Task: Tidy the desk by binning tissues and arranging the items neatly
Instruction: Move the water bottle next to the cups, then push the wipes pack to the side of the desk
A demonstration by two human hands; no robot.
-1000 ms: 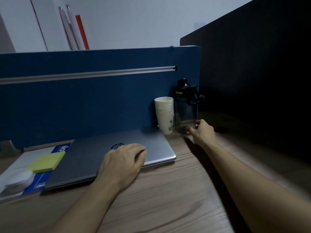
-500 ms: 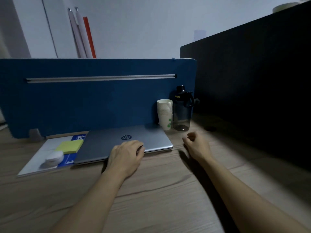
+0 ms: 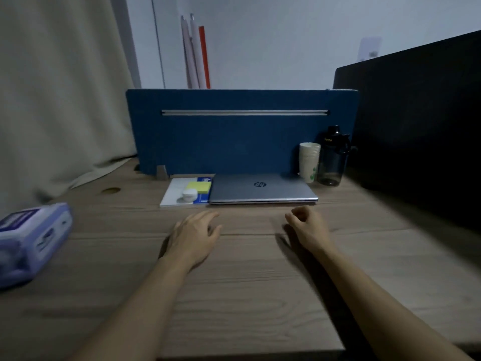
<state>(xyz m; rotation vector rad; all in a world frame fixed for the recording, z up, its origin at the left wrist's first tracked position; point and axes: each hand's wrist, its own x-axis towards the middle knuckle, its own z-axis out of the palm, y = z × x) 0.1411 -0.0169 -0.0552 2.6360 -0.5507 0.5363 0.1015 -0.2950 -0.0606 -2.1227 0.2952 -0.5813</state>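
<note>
A shut silver laptop [image 3: 263,188] lies against the blue divider [image 3: 234,131]. Left of it a white and blue booklet [image 3: 173,195] carries a yellow sticky-note pad [image 3: 199,187] and a small white round case [image 3: 189,195]. A stack of paper cups [image 3: 309,161] and a dark water bottle [image 3: 333,156] stand at the laptop's right. A purple tissue pack [image 3: 31,238] lies at the far left. My left hand [image 3: 194,237] rests palm down on the desk in front of the laptop, holding nothing. My right hand [image 3: 307,226] hovers beside it, fingers loosely curled, empty.
The wooden desk [image 3: 247,282] has a cable hole [image 3: 111,190] at the back left. A beige curtain [image 3: 59,95] hangs at the left and a black partition [image 3: 416,121] stands along the right. Rolled tubes [image 3: 195,53] lean behind the divider.
My right hand let go of the bottle and came back toward me. My left hand slid off the laptop lid onto the desk. The view pulled back, bringing the tissue pack into sight.
</note>
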